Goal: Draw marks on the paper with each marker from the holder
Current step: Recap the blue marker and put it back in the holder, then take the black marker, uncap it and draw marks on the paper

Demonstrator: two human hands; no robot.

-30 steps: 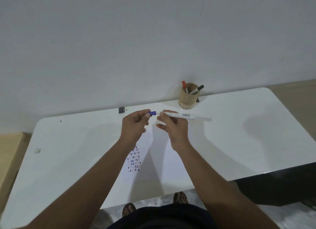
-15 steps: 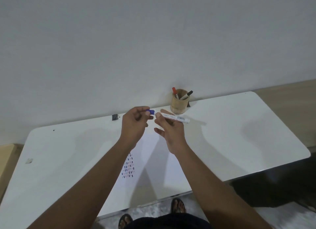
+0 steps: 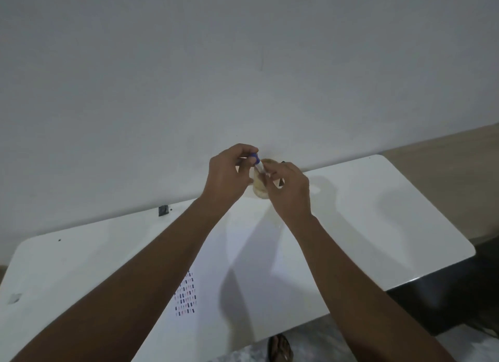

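Note:
Both hands are raised over the far edge of the white table, in front of the wooden holder, which they mostly hide. My left hand pinches the blue cap of a white marker. My right hand grips the marker's white barrel, most of it hidden by the fingers. Whether cap and barrel are joined I cannot tell. The other markers in the holder are hidden. The white paper lies below my arms, with rows of short red, blue and black marks near its left side.
A small black object lies at the table's back edge on the left, by the wall. A tiny speck sits near the left edge. Feet in sandals show below the table's front edge. Dark floor lies to the right.
Both hands moved away from me toward the holder and now cover it. The marker turned from lying sideways to pointing toward the holder. The camera tilted, so the table sits lower.

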